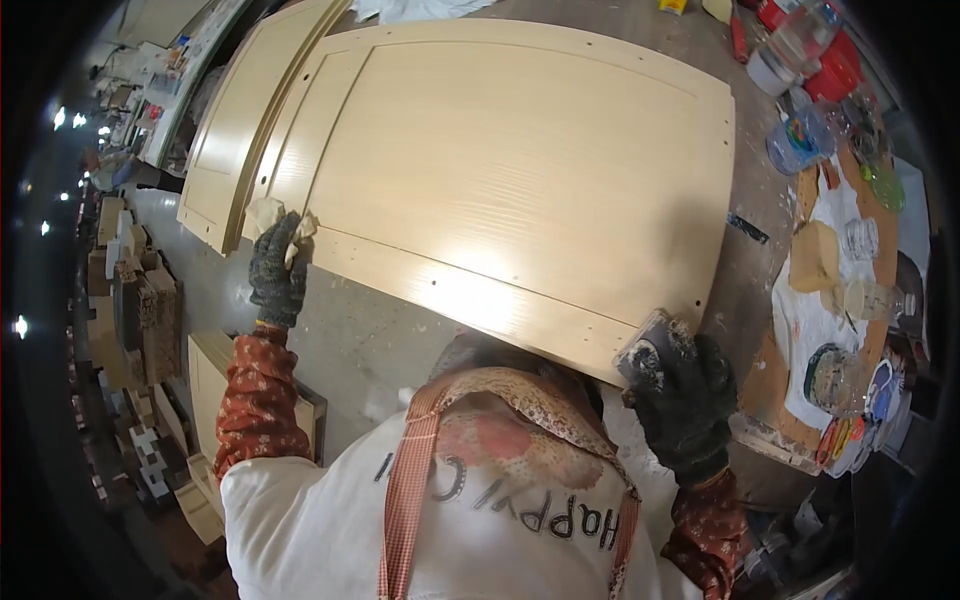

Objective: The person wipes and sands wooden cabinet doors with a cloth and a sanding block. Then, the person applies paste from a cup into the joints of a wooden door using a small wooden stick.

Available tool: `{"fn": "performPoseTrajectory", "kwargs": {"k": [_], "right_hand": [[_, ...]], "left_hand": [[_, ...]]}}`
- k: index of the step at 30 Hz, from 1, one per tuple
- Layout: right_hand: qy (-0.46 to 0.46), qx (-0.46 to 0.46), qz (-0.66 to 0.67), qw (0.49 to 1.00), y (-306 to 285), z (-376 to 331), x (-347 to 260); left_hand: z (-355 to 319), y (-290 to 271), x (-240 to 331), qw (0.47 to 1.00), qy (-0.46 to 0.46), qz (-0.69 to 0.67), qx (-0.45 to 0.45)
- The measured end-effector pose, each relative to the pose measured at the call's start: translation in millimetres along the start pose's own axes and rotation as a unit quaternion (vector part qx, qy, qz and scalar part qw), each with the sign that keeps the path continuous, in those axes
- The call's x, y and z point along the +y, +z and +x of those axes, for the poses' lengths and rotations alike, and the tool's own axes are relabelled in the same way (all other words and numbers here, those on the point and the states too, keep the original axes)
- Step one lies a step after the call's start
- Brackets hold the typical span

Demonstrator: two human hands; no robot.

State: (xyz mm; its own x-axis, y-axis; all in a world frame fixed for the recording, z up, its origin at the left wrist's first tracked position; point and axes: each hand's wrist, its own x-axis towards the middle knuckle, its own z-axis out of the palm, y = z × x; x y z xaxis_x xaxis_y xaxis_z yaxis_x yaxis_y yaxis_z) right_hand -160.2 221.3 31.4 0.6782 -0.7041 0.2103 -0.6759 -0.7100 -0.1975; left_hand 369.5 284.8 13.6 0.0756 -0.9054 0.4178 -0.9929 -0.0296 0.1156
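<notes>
A pale cream framed panel (520, 150) with small dark holes along its edges lies flat before me. My left hand (277, 268), in a dark knitted glove, is closed on a crumpled cream cloth (265, 212) at the panel's near left corner. At the near right corner, my right hand (688, 405), in a black glove, grips a worn greyish block that looks like a sanding sponge (645, 338), touching the panel's edge. The fingertips under the block are partly hidden. Further left, a second cream panel (232, 130) lies alongside the first.
A brown work table (755, 190) bears the panel. On the right, a cluttered board holds a clear plastic bottle (800, 140), a yellowish sponge (814, 255), a plastic tub (838, 380) and scissors (840, 438). Stacked boards (150, 320) stand on the floor at left; another person (130, 170) is far left.
</notes>
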Motion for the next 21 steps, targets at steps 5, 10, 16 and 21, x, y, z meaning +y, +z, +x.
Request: {"fn": "performPoseTrajectory", "kwargs": {"k": [5,10,16,21], "right_hand": [[-0.017,0.031,0.034,0.999,25,50,-45],[-0.086,0.07,0.098,0.989,82,133,-122],[-0.109,0.255,0.051,0.959,141,258,-263],[-0.153,0.041,0.091,0.983,156,286,-305]], "left_hand": [[5,1,-66,0.998,-0.026,0.038,0.037],[0,0,-107,0.997,-0.063,0.013,0.049],[-4,5,-140,0.99,-0.042,-0.122,0.061],[-9,10,-148,0.984,0.007,-0.157,0.082]]}}
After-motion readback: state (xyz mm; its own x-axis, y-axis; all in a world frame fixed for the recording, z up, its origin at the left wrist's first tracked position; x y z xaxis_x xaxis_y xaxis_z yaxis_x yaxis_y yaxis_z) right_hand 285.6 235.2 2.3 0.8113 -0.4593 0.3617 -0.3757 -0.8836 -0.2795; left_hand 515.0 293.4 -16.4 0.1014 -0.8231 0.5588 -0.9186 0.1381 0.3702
